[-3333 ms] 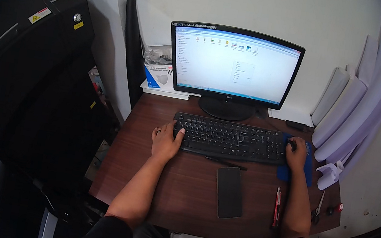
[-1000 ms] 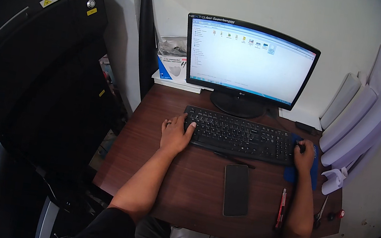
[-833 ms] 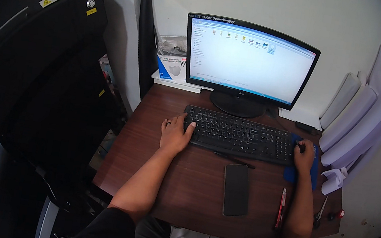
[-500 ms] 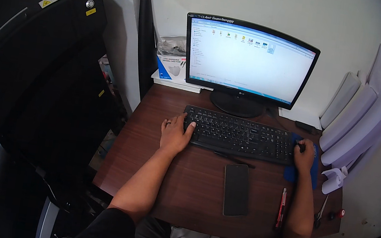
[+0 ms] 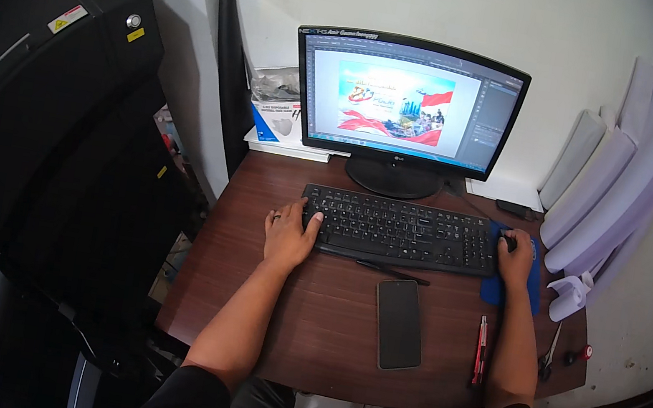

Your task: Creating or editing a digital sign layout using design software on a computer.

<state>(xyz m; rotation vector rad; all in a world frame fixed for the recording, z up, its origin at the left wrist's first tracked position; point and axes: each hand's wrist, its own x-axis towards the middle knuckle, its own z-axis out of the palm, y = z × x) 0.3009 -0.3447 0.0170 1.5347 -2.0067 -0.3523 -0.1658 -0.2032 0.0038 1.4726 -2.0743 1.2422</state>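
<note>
The mouse (image 5: pixel 509 243) sits just beyond the keyboard's right end, on the blue pad (image 5: pixel 490 293), directly under the fingers of the right hand (image 5: pixel 515 262), which curl around it; that hand is the nearer one, and the mouse's long axis is too covered to tell. The keyboard (image 5: pixel 398 232) itself lies with its long axis running left to right across the desk (image 5: pixel 324 330). At its left end rests the left hand (image 5: pixel 288 236), fingers spread and grasping nothing, the thumb over the keys; whether any key is pressed I cannot tell. Behind the keyboard stands the monitor (image 5: pixel 401 101), showing a colourful picture, with a box (image 5: pixel 276 120) behind and to the left. Just off the keyboard's near edge lies a pen (image 5: pixel 412 279), and nearer than that a phone (image 5: pixel 399 325). The cutter (image 5: pixel 480 354) lies nearer than the keyboard's right end, close beside the right forearm, with scissors (image 5: pixel 548 355) on that arm's other side. The keyboard's end bounds the mouse on one side; farther right of the keyboard, pale rolls (image 5: pixel 612 188) lean beyond the pad.
</note>
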